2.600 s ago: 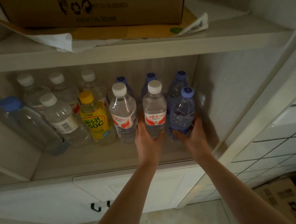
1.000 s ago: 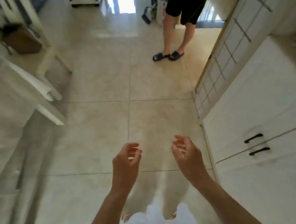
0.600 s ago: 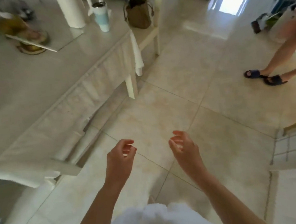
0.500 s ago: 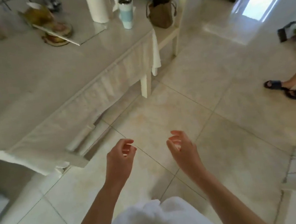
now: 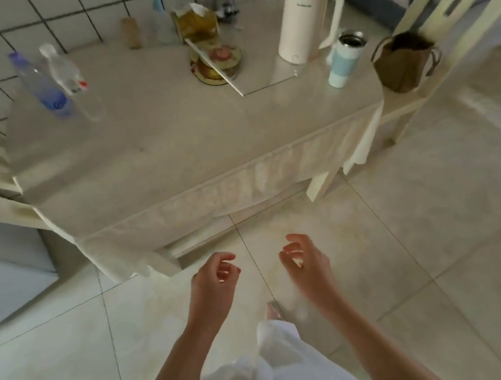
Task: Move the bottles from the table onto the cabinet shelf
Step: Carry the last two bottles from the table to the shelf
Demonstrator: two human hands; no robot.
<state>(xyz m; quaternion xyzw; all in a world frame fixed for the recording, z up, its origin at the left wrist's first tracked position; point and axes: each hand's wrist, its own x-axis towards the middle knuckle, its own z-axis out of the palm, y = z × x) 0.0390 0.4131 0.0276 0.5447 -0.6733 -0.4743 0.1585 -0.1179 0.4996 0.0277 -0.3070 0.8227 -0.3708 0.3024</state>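
- Cream-clothed table (image 5: pixel 176 142): I log two clear bottles at its far left corner by the tiled wall, a blue-capped bottle (image 5: pixel 39 85) and a white-capped bottle (image 5: pixel 69 82), touching or nearly so, blurred.
- Left hand (image 5: pixel 211 286): over the floor tiles, well short of the table, fingers loosely curled, holding nothing.
- Right hand (image 5: pixel 308 268): beside it, fingers loosely curled and slightly apart, holding nothing.
- White kettle (image 5: pixel 305 17), pale blue tumbler (image 5: pixel 343 59): far right of the table.

Two bottles (image 5: pixel 55 83), one kettle (image 5: pixel 306 13), one tumbler (image 5: pixel 345 59), one bag (image 5: pixel 402 62), two hands (image 5: pixel 212 283)
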